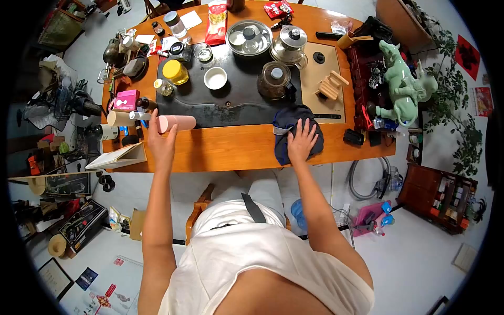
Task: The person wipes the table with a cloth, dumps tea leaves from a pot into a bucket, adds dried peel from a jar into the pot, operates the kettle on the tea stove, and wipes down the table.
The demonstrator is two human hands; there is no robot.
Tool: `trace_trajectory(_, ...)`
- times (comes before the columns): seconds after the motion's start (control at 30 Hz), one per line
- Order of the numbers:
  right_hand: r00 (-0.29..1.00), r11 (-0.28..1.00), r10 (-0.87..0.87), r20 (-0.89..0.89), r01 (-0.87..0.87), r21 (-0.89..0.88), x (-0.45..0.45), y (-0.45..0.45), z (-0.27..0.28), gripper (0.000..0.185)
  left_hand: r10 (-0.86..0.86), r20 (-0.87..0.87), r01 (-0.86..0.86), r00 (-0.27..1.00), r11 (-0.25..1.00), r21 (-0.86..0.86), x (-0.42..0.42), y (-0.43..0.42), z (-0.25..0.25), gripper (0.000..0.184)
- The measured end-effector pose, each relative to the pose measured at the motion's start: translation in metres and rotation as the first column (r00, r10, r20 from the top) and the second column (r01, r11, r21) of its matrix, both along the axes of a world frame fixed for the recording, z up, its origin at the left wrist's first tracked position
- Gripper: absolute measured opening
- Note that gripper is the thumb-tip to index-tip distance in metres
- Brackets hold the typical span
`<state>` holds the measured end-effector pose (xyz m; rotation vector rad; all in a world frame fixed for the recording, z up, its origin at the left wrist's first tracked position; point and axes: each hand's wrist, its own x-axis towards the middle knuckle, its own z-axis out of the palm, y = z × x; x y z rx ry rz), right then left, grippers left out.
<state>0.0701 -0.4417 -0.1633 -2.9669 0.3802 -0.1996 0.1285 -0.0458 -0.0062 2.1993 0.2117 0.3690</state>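
My left hand [161, 140] is at the table's left front, its thumb and fingers curved around the end of a pink tumbler [181, 123]. Whether the tumbler stands or lies, I cannot tell. Just left of those fingers are a small white-capped bottle [137, 115] and a beige cylinder [119, 118]. My right hand [303, 140] lies flat, fingers spread, on a bunched dark navy cloth [283, 144] at the front edge. Beyond the cloth, a glass teapot [273, 80] rests on the black tea tray [236, 113].
A white bowl [215, 78], a yellow-lidded jar [176, 72], a steel basin [249, 38] and a kettle [290, 44] stand farther back. Right are a wooden stand [332, 85] and a green elephant figurine [401, 86]. A desk calendar [118, 156] sits by my left wrist.
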Motion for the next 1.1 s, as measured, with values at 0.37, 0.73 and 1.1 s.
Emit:
trace_trajectory(0.37,0.647,0.622,0.763,0.019,-0.742,0.250,-0.001,0.143,0.017,0.066,0.124,0.022,-0.126,0.992,0.978,0.169,-0.003,0.036,-0.032,0.069)
trace_trajectory(0.73,0.793,0.784,0.609,-0.010,-0.600,0.159,0.006,0.088,0.018,0.064,0.176,0.067,-0.183,0.982,0.975,0.126,-0.027,0.045,-0.029,0.070)
trace_trajectory(1.1,0.479,0.458,0.875,0.065,-0.864,0.208,0.093,0.277,0.011,0.061,0.218,0.192,-0.223,0.957,0.975,0.003,-0.019,0.098,0.060,0.060)
